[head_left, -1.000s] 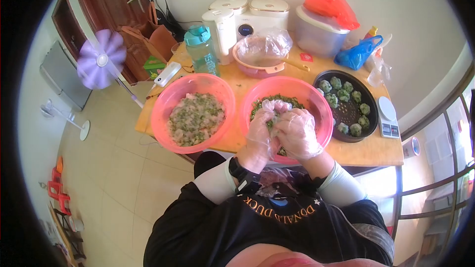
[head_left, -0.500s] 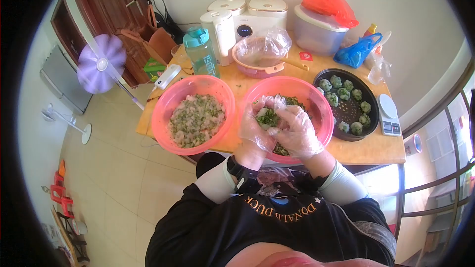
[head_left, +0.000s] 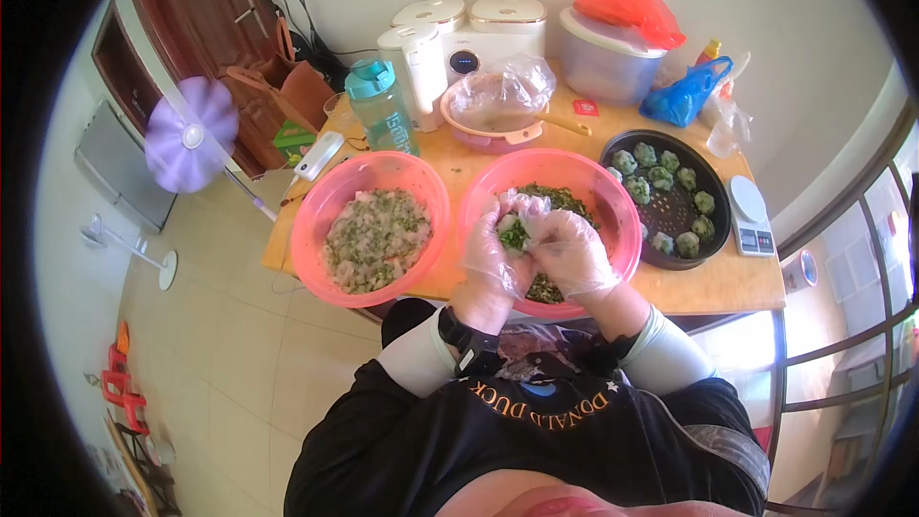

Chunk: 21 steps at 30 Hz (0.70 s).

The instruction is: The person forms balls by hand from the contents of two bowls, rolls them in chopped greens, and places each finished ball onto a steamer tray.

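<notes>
Both my hands, in clear plastic gloves, are together over the right pink bowl point(head_left: 627, 230), which holds chopped greens point(head_left: 544, 289). My left hand point(head_left: 491, 257) is cupped round a small whitish dumpling point(head_left: 514, 233) with chopped greens showing at its top. From the other side, the bent fingers of my right hand point(head_left: 574, 247) press at the dumpling's edge. The gloved fingers cover most of it. Beside them on the left, another pink bowl point(head_left: 306, 254) contains a pale mixture flecked with green point(head_left: 376, 239).
A round black pan point(head_left: 704, 247) with several green-flecked balls stands at right, next to a white kitchen scale point(head_left: 751, 217). Behind the bowls are a water bottle point(head_left: 381, 115), a colander with a plastic bag point(head_left: 507, 129), a lidded tub point(head_left: 613, 62) and a blue bag point(head_left: 684, 94).
My right fingers have closed in over the dumpling, so less of its green filling shows. Both hands stay over the right bowl. The whole view has shifted slightly.
</notes>
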Available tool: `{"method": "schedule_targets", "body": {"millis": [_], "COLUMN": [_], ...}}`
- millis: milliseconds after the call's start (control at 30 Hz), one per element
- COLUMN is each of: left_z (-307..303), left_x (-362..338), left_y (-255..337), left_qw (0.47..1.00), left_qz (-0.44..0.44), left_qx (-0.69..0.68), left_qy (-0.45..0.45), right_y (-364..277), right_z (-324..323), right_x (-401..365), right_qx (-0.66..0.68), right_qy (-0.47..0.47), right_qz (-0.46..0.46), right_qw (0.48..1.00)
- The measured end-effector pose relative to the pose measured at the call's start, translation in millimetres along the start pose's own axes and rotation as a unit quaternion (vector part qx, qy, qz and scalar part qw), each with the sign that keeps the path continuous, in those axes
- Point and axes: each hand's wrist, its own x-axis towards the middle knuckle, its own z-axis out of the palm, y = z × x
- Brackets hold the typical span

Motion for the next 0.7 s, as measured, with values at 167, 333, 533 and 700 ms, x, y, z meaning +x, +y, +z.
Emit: {"method": "schedule_targets", "body": {"millis": [167,333,533,700], "left_z": [-8.3,-20.0,6.5,-3.8], "left_x": [0.7,7.0,-6.9,-2.2], "left_y": [-9.4,-10.3,-9.3,-12.6], "left_qw": [0.998,0.996,0.992,0.998], "left_qz": [0.011,0.007,0.035,-0.012], "left_qx": [0.028,0.024,0.097,0.055], "left_qy": [-0.047,-0.083,0.074,-0.022], "right_y": [-5.2,-6.4,-4.1,-14.8], "right_z": [-6.9,-7.5,-3.3,-4.8], "right_x": [3.1,4.8,3.7,5.0], "right_qx": [-0.092,-0.124,-0.030,-0.093], "right_qy": [-0.027,-0.070,0.033,-0.040], "right_qz": [-0.120,-0.198,-0.222,-0.270], "right_qw": [0.988,0.970,0.974,0.958]}}
